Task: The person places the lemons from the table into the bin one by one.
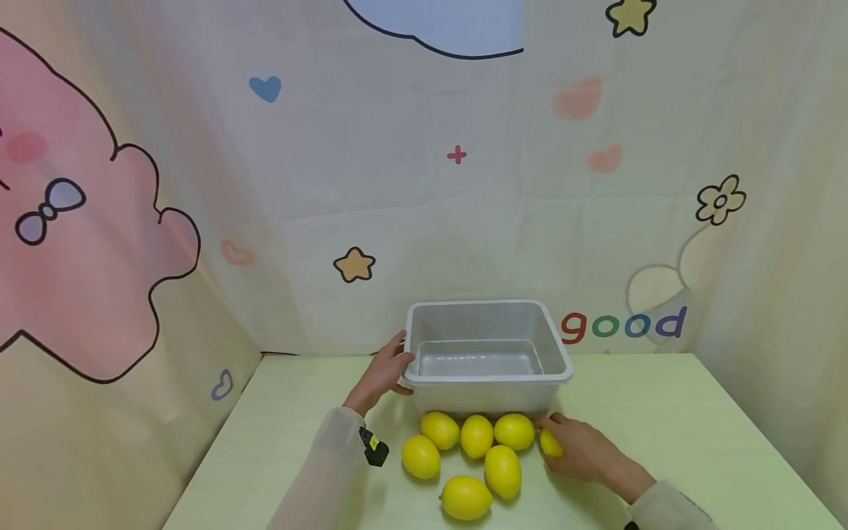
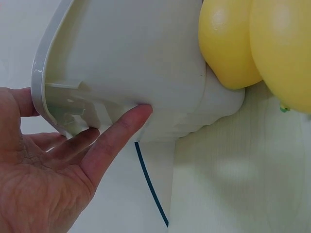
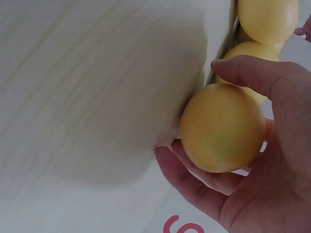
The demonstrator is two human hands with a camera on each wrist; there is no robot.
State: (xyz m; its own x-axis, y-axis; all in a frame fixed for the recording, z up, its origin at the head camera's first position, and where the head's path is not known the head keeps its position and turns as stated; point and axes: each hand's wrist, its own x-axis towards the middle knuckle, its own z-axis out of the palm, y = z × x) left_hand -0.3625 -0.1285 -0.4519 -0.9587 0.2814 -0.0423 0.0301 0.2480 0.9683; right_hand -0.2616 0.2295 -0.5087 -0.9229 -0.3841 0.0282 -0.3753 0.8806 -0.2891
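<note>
A light grey plastic tub (image 1: 486, 394) stands at the back of the table. My left hand (image 1: 384, 374) grips its left side at the rim; in the left wrist view, the thumb and fingers (image 2: 119, 131) lie along the tub's wall and under its lip. At the right, my right hand (image 1: 583, 450) holds a yellow lemon (image 3: 223, 128), fingers curled around it, low by the table. Most of that lemon is hidden by the hand in the head view. Several more lemons lie in front of the tub, among them one nearest me (image 1: 467, 497) and one beside the held lemon (image 1: 514, 432).
The pale green table (image 1: 669, 412) reaches back to a printed curtain (image 1: 424, 243) with cartoon figures, which hangs close behind the tub. More curtain hangs at both sides. A lemon (image 1: 421, 457) lies near my left wrist.
</note>
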